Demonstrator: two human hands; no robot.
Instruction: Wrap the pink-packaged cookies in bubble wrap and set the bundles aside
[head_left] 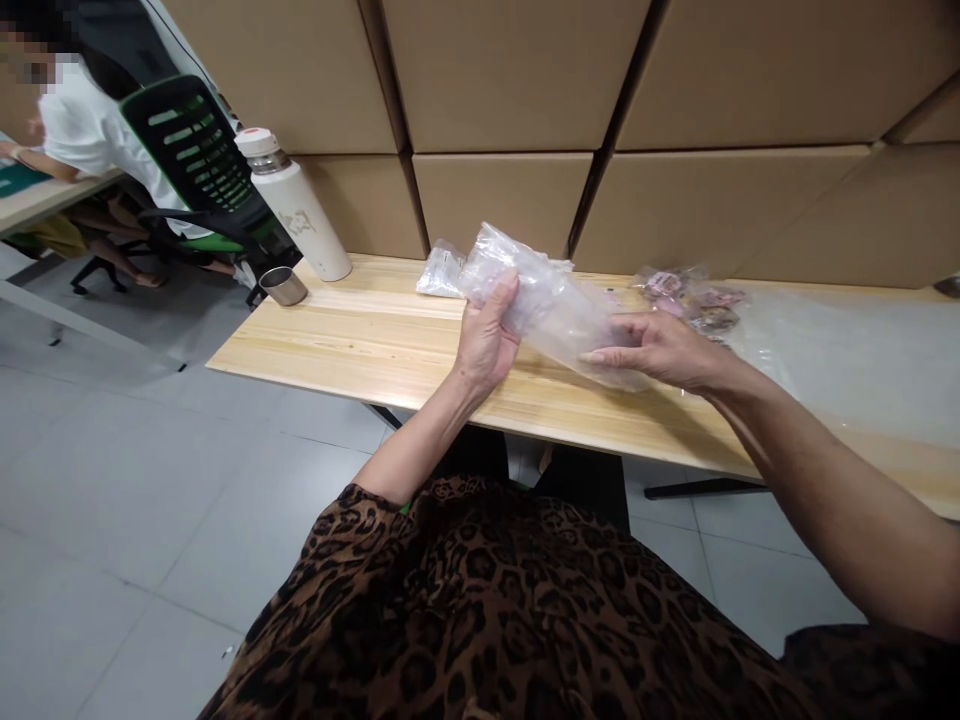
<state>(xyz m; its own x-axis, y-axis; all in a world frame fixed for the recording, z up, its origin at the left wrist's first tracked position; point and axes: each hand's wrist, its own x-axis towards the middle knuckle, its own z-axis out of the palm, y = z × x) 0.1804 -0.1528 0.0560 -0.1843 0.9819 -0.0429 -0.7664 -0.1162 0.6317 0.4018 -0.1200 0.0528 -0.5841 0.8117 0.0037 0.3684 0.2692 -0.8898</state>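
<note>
The left hand (487, 335) grips one end of the clear plastic bag (551, 305) while the right hand (660, 350) pinches the other, holding it stretched above the tabletop (360, 330).

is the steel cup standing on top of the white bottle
No, the steel cup stands on the wooden table beside the white bottle.

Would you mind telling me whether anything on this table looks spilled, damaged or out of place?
Nothing stands out. Both hands, left hand and right hand, hold a clear plastic bag above the table; the bottle and metal cup stand upright.
</note>
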